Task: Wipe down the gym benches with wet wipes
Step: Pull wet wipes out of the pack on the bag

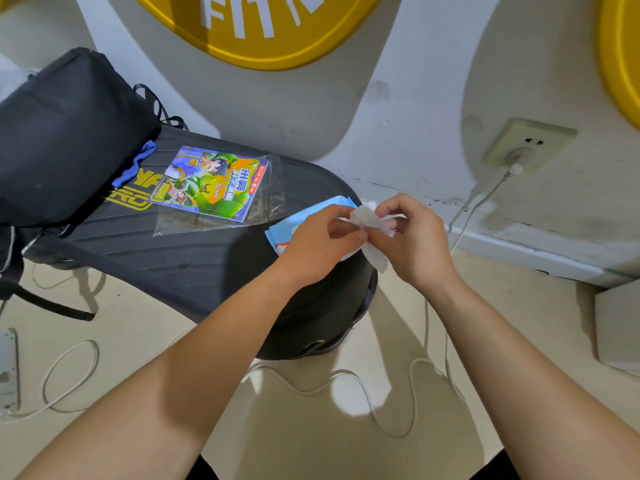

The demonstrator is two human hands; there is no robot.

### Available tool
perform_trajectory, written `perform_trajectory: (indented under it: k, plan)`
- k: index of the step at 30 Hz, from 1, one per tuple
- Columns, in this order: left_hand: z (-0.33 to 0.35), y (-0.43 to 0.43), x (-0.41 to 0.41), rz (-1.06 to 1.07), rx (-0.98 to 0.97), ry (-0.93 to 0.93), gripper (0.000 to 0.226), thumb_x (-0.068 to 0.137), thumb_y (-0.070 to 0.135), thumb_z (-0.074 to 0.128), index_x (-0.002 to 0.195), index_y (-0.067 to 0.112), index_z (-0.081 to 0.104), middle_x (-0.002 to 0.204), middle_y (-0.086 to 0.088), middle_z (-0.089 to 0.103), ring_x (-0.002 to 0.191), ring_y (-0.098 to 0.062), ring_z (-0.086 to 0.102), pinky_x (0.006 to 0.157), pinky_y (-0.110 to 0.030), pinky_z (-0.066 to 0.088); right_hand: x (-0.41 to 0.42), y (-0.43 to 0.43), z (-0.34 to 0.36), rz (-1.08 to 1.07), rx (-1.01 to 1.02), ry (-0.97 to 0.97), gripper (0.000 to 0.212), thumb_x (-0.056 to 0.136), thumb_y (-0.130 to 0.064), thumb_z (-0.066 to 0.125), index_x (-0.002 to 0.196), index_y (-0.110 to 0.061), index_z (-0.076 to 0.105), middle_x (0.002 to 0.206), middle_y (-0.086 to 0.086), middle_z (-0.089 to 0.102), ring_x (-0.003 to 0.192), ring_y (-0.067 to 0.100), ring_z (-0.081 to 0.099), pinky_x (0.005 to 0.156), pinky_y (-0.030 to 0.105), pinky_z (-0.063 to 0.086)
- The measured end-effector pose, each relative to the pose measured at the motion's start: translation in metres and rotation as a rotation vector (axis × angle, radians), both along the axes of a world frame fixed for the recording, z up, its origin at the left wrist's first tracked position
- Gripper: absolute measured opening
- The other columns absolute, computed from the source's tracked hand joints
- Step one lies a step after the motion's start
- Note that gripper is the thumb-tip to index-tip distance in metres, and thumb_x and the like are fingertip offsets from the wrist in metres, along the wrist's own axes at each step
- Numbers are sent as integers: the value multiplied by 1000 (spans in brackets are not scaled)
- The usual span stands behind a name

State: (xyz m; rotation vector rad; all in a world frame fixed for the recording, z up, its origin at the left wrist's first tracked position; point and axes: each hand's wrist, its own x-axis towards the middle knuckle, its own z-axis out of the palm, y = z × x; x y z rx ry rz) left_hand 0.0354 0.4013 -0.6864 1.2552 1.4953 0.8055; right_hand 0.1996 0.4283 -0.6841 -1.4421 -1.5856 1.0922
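Observation:
A black padded gym bench (194,265) runs from the left to the middle, its rounded end nearest me. On that end lies a blue wet wipe pack (294,223), partly hidden behind my hands. Both hands are raised just above the pack and hold one white wet wipe (372,237) between them. My left hand (318,244) pinches its left side, and my right hand (412,240) pinches its right side. A loose corner of the wipe hangs down between my hands.
A black backpack (65,133) with a blue strap sits on the bench's left part. A colourful comic in a clear sleeve (211,183) lies mid-bench. White cables (391,403) trail over the beige floor to a wall socket (526,147). A pale box (620,323) stands at the right.

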Motion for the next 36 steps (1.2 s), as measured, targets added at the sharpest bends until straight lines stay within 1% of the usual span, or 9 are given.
perform_trajectory:
  k: [3,5,7,10,14,17,23,29,36]
  plan:
    - [3,0,5,77,24,-49,39,92,25,72,127,26,58,119,8,67,109,-6,63,88,-21,54,1,-1,3,15,-38,125,20,86,-10,76,81,-28,69,78,-5,73,75,17,71,66,27,57]
    - [6,1,2,118,32,-49,35,91,23,73,123,24,60,116,6,68,102,-3,65,75,-11,53,2,-1,6,29,-85,226,13,91,-10,71,88,-23,73,81,-7,75,75,10,71,63,22,54]
    - [9,2,-4,167,59,1,18,90,20,74,105,24,66,102,6,71,89,1,67,68,-7,50,3,-1,7,33,-128,296,10,94,-11,67,94,-16,74,80,-4,75,71,7,68,60,16,49]
    - [8,2,-14,233,74,5,12,88,18,77,93,23,67,93,3,72,87,-7,68,72,-22,54,7,0,6,-1,-149,317,3,92,-13,70,92,-13,73,81,3,72,73,13,69,64,26,56]
    - [9,4,-28,299,70,-16,9,90,15,73,93,23,70,85,3,74,77,-2,67,64,-19,52,14,3,3,-68,-195,337,7,88,-12,77,86,-12,70,83,11,70,73,20,70,75,43,63]
    - [10,7,-37,358,115,7,10,91,13,69,92,22,74,86,1,74,79,-6,67,70,-25,55,19,8,0,-86,-198,320,9,88,-8,76,86,-13,68,82,8,71,70,20,68,78,48,59]
    - [6,8,-53,482,176,104,13,90,12,66,87,23,73,89,8,70,86,-6,65,77,-36,59,17,13,-3,-114,-164,324,14,87,-4,75,85,-16,69,73,-5,69,67,13,66,75,39,56]
    - [5,9,-67,570,177,120,12,92,16,58,86,19,68,93,11,63,99,-19,64,80,-49,61,9,15,-3,-83,-241,428,6,92,-8,70,90,-10,65,83,11,69,77,23,67,72,44,58]
    - [7,4,-78,617,187,150,17,91,21,62,79,33,63,93,3,69,98,-20,67,83,-49,60,10,21,-9,-356,-201,400,11,99,-9,60,92,-15,54,71,-3,57,71,17,65,63,31,57]
